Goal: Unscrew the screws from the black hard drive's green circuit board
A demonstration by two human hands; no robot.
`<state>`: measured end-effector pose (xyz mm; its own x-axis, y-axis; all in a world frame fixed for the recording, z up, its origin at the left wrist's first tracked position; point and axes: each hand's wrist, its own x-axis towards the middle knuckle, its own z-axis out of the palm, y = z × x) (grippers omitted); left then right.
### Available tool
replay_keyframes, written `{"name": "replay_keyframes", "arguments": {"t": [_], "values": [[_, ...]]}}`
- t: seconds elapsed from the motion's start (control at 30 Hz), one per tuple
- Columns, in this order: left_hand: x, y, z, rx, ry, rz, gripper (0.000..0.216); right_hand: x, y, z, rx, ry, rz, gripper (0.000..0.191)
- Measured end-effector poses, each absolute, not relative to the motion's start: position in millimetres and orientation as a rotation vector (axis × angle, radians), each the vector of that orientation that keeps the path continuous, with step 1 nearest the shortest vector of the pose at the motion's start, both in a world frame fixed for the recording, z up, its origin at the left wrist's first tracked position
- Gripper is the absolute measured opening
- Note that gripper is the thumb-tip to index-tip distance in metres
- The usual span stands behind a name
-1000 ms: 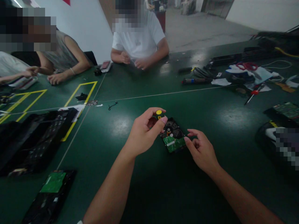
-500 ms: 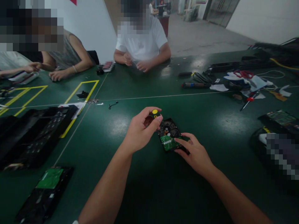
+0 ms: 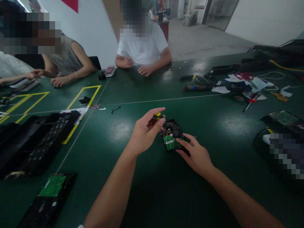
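Observation:
A hard drive (image 3: 174, 128) lies on the green table with its green circuit board facing up. My right hand (image 3: 196, 155) grips its near right side, the thumb at the near edge and a finger on the board. Over the drive's left edge, my left hand (image 3: 148, 129) is closed around a short black handle with a yellow end (image 3: 158, 114), which looks like a screwdriver held upright. Its shaft and tip are hidden by the fingers. Another drive with a green board (image 3: 52, 186) rests at the lower left.
A black casing (image 3: 45, 142) lies at the left. Several tools, cables and scraps sit at the back right, among them a red-handled screwdriver (image 3: 251, 100). Board parts (image 3: 285, 120) lie on the right. People sit across the table, one in a white shirt (image 3: 144, 47).
The view has shifted slightly. My left index finger has straightened across the top of the handle, covering part of the yellow end. My right hand keeps its grip on the hard drive.

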<state>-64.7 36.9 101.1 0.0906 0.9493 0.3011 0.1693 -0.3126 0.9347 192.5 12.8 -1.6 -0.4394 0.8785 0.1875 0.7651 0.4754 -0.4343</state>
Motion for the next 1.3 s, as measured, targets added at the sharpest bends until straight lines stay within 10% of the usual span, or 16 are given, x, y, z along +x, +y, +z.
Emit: {"name": "replay_keyframes", "arguments": {"t": [1.3], "values": [[-62.7, 47.8, 76.8, 1.724, 1.232, 1.345, 0.041, 190.8, 26.5, -3.5, -1.309, -2.452, 0.261, 0.041]]}}
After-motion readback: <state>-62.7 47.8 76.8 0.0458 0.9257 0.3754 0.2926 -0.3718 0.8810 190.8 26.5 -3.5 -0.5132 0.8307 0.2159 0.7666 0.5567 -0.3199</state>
